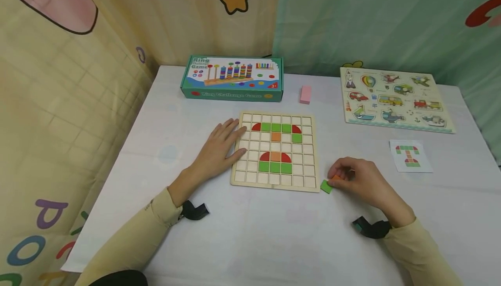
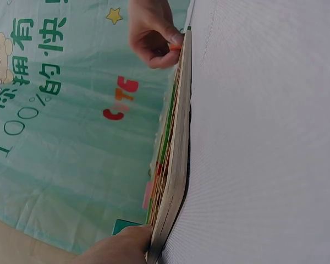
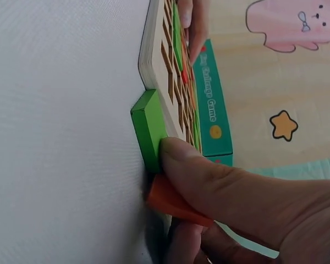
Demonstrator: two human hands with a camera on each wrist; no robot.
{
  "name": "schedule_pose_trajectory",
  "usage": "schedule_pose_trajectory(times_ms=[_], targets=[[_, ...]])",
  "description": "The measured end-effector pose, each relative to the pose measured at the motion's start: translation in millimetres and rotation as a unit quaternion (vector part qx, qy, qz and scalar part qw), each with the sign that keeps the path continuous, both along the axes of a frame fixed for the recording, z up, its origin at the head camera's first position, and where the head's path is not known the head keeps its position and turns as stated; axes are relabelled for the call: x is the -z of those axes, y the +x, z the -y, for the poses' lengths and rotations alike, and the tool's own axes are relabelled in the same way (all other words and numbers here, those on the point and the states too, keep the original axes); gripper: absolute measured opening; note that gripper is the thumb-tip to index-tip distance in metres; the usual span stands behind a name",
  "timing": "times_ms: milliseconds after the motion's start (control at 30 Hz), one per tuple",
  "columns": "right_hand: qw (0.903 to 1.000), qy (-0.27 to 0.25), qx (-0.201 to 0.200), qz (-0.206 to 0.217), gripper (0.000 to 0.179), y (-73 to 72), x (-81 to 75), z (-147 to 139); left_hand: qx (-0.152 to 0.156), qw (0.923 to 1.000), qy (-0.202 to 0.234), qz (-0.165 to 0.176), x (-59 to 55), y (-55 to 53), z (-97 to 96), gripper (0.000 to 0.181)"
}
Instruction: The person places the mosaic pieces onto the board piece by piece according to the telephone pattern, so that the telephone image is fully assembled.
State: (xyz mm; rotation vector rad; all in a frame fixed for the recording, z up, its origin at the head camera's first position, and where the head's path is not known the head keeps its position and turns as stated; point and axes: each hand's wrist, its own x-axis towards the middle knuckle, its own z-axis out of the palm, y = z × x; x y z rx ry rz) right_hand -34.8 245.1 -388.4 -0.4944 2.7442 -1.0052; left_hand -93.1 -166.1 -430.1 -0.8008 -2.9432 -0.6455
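Observation:
A wooden grid board (image 1: 289, 187) lies on the white table, with green, orange and red tiles set in some of its cells. My left hand (image 1: 215, 153) rests at the board's left edge, its fingers spread over the rim. Just off the board's near right corner, my right hand (image 1: 360, 181) pinches an orange tile (image 3: 176, 201) between thumb and fingers. Beside that tile is a green tile (image 3: 148, 129), its far end close to the board's corner and the right thumb tip right against it.
A picture card (image 1: 411, 156) with a tile pattern lies to the right. Behind it is a vehicle puzzle board (image 1: 395, 123). At the back stand a green ring game box (image 1: 231, 94) and a pink block (image 1: 305, 94). Printed curtains (image 1: 375, 25) hang behind the table.

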Motion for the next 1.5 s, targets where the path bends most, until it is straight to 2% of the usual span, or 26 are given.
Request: schedule_pose_trajectory(times_ms=[133,333,533,800,967,1267,1500], targets=[[0.9999,-0.003,0.014,0.006,0.016,-0.4,-3.7,-1,0.001,1.0,-0.002,0.0,0.1,-0.1,-0.6,0.067],[0.9991,-0.02,0.023,-0.031,0.021,-12.6,-12.5,9,0.0,1.0,-0.004,0.002,0.1,-0.4,-1.1,0.067],[0.9987,-0.032,0.003,-0.04,0.025,-35.1,-19.9,44,-0.001,1.0,-0.004,0.001,1.5,0.4,0.4,0.067],[0.9968,-0.068,0.028,-0.032,0.019,-61.4,-24.6,96,-0.002,1.0,-0.002,0.003,2.5,1.1,1.4,0.067],[0.9959,-0.085,0.018,-0.027,0.015,-66.1,-17.8,112,-0.002,1.0,-0.007,0.004,3.2,0.1,1.0,0.067],[0.9931,-0.106,-0.008,-0.049,0.016,-66.0,6.5,120,-0.003,0.9999,-0.012,0.006,3.2,-0.4,0.5,0.068],[0.9917,-0.11,-0.01,-0.066,0.018,-64.7,12.8,122,-0.003,0.9999,-0.012,0.009,3.0,-0.7,0.1,0.067]])
